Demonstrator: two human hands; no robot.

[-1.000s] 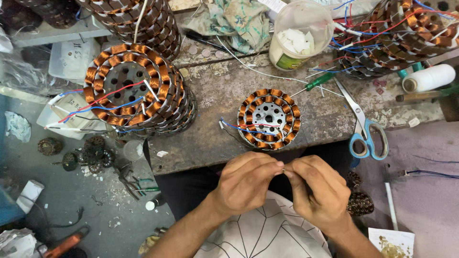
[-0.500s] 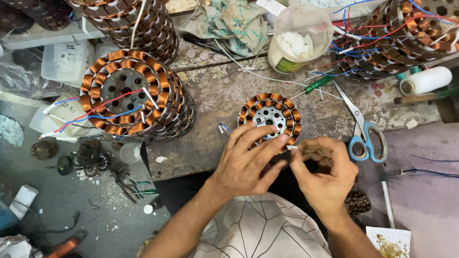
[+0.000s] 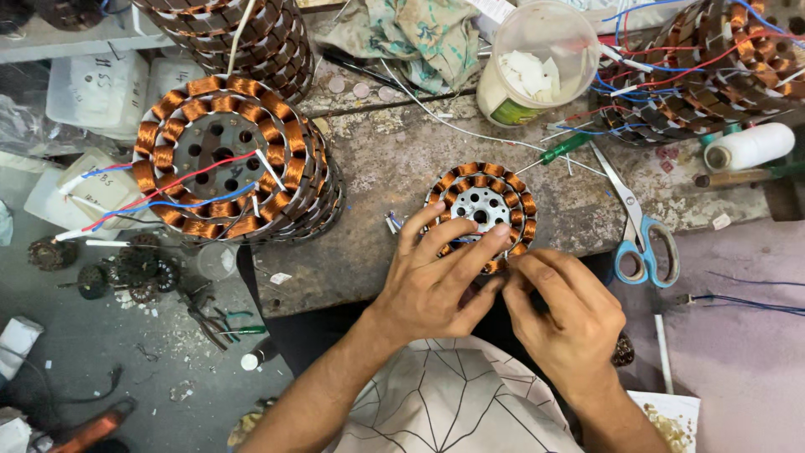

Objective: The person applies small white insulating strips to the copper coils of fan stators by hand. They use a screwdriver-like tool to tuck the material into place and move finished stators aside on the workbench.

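Both hands now reach the copper-wound stator (image 3: 480, 206): left hand (image 3: 436, 281) spread on it, right hand (image 3: 562, 315) pinching its edge.

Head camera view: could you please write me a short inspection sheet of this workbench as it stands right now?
Surface: worn, stained workbench.
Job's things: small copper-wound stator lying flat near the front edge.
Clutter: blue-handled scissors, green screwdriver, plastic tub, white thread spool, crumpled rag.
Grippers: left hand fingers spread over the stator; right hand pinching at its near rim.
Cables: red and blue leads on the stator stack; more on the right stack.
Surroundings: floor littered with small parts.
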